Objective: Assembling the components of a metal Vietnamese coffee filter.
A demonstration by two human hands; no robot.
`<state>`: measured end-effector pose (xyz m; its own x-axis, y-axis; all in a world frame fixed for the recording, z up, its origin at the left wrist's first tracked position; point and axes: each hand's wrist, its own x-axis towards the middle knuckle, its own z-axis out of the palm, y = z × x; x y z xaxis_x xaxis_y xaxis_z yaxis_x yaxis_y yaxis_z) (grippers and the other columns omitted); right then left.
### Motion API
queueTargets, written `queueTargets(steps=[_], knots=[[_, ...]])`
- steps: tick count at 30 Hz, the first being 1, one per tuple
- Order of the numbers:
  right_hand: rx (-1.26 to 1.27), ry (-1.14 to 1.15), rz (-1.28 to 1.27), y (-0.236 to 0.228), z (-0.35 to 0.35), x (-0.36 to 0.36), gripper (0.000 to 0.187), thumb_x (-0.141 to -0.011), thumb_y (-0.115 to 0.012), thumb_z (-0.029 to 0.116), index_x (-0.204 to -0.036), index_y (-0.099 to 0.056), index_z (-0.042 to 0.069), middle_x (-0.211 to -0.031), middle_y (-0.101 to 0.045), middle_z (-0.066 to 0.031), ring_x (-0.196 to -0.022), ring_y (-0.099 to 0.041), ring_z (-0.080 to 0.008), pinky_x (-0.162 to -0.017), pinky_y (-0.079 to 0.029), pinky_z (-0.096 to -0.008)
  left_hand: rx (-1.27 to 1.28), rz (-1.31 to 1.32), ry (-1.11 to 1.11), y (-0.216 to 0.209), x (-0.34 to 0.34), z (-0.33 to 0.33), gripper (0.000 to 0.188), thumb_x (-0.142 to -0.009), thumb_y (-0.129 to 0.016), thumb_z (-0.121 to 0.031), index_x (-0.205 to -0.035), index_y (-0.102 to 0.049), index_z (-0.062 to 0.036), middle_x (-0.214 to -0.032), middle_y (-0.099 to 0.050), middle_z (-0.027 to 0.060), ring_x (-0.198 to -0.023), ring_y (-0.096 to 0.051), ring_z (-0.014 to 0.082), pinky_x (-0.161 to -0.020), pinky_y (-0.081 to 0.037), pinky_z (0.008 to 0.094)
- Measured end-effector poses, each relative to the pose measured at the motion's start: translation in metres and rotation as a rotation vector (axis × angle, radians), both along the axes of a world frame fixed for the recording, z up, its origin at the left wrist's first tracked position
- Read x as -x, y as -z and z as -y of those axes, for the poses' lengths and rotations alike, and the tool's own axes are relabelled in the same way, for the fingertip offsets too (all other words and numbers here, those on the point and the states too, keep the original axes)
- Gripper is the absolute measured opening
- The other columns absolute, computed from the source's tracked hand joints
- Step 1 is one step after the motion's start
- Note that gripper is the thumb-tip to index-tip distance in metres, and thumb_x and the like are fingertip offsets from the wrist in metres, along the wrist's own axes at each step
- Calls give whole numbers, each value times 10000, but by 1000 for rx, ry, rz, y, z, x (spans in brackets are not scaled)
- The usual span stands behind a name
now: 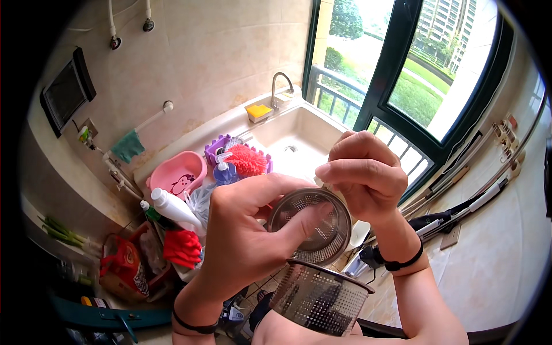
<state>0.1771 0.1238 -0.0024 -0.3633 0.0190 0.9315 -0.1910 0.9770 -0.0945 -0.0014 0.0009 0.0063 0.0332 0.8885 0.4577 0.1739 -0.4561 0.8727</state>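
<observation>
My left hand [247,224] grips a round perforated metal strainer lid [300,234], its thumb lying across the holed middle. Just below hangs a cylindrical perforated metal strainer basket [322,296] with a dark rim. Whether the basket is joined to the lid or held by hidden fingers I cannot tell. My right hand [368,178] is closed in a pinch at the lid's upper right edge. Anything between its thumb and fingers is too small or hidden to make out. Both hands are raised in front of the sink [307,126].
Left of the basin stand a pink tub [178,171], a purple basket [214,146] with a red chenille mitt [244,160], a blue pump bottle [225,172] and a white bottle [172,207]. A curved faucet [276,86] rises behind, near a yellow sponge [259,111]. Right is a window [368,109].
</observation>
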Motion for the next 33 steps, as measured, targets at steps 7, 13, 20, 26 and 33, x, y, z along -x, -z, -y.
queueTargets(steps=[7, 13, 20, 26, 33], knots=[[-13, 16, -10, 1, 0, 2, 198, -801, -737, -35, -988, -787, 10, -845, -634, -99, -685, -618, -178, -588, -482, -294, -13, -29, -21, 2, 3, -3, 184, -877, -787, 12, -1051, -751, 58, -958, -771, 94, -869, -706, 103, -785, -563, 230], [-32, 10, -32, 2, -2, 2, 315, -699, -707, -56, -991, -801, 18, -823, -646, -103, -694, -657, -211, -588, -515, -313, -38, -63, -9, 1, 5, -5, 172, -873, -787, 10, -1034, -754, 61, -921, -774, 90, -837, -709, 98, -757, -564, 227], [-71, 5, -24, 1, 3, 3, 333, -689, -702, -46, -999, -797, 31, -832, -642, -97, -680, -645, -213, -584, -494, -324, -66, -92, -35, 4, 5, -6, 158, -832, -806, -36, -960, -759, 45, -760, -741, 117, -685, -704, 99, -594, -535, 246], [-116, 25, -33, -1, 5, 1, 350, -664, -717, -41, -996, -798, 35, -834, -639, -99, -680, -647, -210, -572, -488, -307, -156, -150, -39, 6, 7, -8, 171, -807, -812, -27, -954, -754, 36, -751, -724, 116, -629, -663, 102, -570, -515, 260], [-217, 23, 116, -25, 12, -9, 271, -685, -742, 13, -954, -769, 20, -849, -623, -97, -677, -635, -202, -567, -500, -317, -296, -252, 55, 2, 16, -10, 233, -799, -844, -59, -998, -744, 11, -846, -738, 126, -735, -720, 185, -645, -547, 301]])
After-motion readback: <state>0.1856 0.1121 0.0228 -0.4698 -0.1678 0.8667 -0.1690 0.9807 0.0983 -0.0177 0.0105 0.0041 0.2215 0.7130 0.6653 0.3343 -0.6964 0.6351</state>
